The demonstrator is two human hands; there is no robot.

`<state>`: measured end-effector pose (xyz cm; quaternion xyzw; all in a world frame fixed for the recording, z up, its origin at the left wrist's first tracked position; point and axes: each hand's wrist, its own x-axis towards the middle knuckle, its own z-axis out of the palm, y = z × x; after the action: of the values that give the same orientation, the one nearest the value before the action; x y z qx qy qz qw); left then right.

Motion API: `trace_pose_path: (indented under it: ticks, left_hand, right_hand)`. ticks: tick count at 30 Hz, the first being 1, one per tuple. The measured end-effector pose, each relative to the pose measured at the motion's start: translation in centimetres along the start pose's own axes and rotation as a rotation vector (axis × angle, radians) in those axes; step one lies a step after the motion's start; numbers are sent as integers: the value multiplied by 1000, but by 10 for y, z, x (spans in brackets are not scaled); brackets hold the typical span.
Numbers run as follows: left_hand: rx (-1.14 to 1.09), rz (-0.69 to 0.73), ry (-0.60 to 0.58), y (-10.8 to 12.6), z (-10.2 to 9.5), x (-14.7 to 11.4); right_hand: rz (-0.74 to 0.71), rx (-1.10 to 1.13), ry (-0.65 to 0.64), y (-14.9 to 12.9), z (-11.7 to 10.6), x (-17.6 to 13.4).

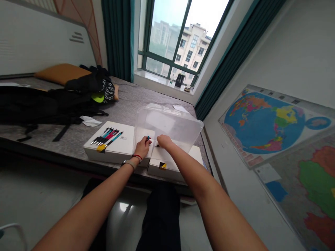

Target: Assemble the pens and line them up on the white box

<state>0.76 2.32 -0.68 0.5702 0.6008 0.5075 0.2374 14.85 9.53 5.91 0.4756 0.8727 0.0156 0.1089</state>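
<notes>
My left hand point(142, 147), with bracelets and a watch band at its wrist, is closed in a pinch on a teal pen part point(148, 138). Just to its right, my right hand point(164, 140) is closed too; a small dark tip shows by its fingers, but what it grips is hidden. Both hands are in front of a clear plastic case point(170, 122), whose frosted panel leans upright behind them. Several pens point(107, 136) in teal, red and black lie side by side on the left white box point(125, 134). Beneath my right forearm is another white box point(170, 169).
The boxes rest on a grey mattress point(125, 101) near its front edge. A crumpled tissue point(90, 121), black bags point(65, 101) and an orange pillow point(61, 72) lie to the left. A wall with maps point(264, 122) rises on the right. The window point(175, 42) is ahead.
</notes>
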Motion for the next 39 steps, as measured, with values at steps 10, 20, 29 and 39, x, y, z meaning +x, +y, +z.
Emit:
trace_pose_path:
  ticks: [10,20,29,39]
  left_hand:
    - [8,-10,-10,0,0,-1]
    - [9,-3,-10,3,0,-2]
    - [10,-8,-25,3,-2,-3]
    - [-11,-1,-66,0,-1,-3]
  right_hand:
    - [-52,39,92,8,1,-8]
    - [-188,27,123,18,0,-5]
    - [-328,-178,-97,-9,-10,19]
    - [-95,534,226,10,-30,-8]
